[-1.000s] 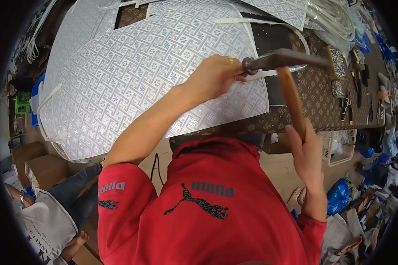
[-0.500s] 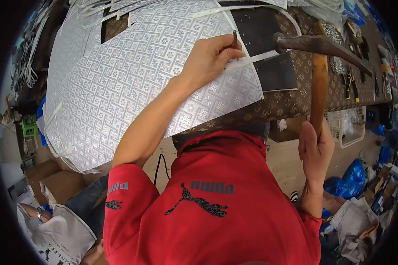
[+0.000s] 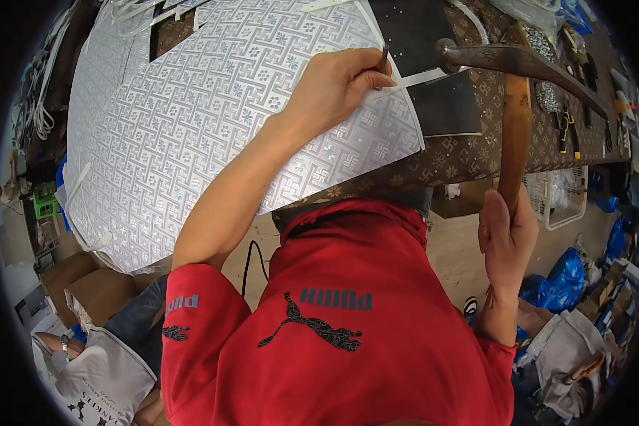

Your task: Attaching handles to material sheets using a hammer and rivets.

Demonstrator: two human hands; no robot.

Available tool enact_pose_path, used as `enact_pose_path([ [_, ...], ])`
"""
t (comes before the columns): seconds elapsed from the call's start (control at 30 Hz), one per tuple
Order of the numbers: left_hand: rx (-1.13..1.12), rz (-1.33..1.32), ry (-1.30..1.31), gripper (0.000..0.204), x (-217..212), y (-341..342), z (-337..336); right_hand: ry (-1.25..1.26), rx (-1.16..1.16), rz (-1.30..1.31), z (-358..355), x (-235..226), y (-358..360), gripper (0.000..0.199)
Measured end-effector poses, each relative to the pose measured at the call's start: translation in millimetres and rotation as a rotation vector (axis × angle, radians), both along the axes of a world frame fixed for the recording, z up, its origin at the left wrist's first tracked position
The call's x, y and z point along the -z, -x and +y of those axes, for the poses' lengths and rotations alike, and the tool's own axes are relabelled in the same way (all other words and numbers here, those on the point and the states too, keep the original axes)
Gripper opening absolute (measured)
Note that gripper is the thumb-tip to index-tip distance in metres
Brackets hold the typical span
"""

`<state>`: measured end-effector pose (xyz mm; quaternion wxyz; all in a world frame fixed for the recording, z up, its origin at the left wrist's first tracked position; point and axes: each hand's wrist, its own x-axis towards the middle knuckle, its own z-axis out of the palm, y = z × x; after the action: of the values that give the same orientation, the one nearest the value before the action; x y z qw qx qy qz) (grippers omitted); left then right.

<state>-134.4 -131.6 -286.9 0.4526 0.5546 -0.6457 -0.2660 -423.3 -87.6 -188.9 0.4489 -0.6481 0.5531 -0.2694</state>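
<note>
My left hand (image 3: 330, 86) rests on a large silver-white patterned sheet (image 3: 184, 135), its fingers closed around a thin dark metal punch (image 3: 384, 59) held upright near the sheet's right edge. Beneath those fingers runs a narrow white strap (image 3: 424, 77), which crosses the edge onto a black board (image 3: 444, 108). My right hand (image 3: 508, 231) grips the wooden handle of a hammer (image 3: 516, 135). The hammer's dark head is raised to the right of the punch, apart from it. The punch's lower tip is hidden behind my left fingers.
The brown patterned table (image 3: 468, 157) holds yellow-and-black pliers (image 3: 566, 132) and small metal pieces (image 3: 544, 101) at the right. Below stand a white plastic basket (image 3: 559, 202) and blue bags (image 3: 561, 282). A person (image 3: 110, 366) sits at lower left, another (image 3: 571, 362) at lower right.
The view has shifted a little, so the sheet and table sit slightly further left and up. Both hands keep their holds; the hammer stays raised at about the same place.
</note>
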Motion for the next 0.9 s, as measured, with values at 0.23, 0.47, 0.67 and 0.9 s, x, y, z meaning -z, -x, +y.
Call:
enact_pose_path([
  [0.23, 0.031, -0.122, 0.069, 0.013, -10.5, -0.1, -8.8, 0.255, -0.043, -0.685, -13.2, -50.3, -15.4, 0.015],
  [0.47, -0.028, -0.292, 0.251, 0.018, 17.2, -5.4, -5.7, 0.002, -0.031, 0.237, -35.6, -14.5, -19.2, 0.017],
  [0.67, -0.405, 0.637, -0.099, 0.019, -17.8, -25.6, 7.6, -0.326, 0.257, -0.283, -17.9, 24.2, 10.9, 0.032],
  [0.9, -1.086, 0.108, 0.171, 0.045, -58.1, -102.8, 175.4, -0.348, 0.376, -0.291, -43.2, 89.7, 34.4, 0.039],
])
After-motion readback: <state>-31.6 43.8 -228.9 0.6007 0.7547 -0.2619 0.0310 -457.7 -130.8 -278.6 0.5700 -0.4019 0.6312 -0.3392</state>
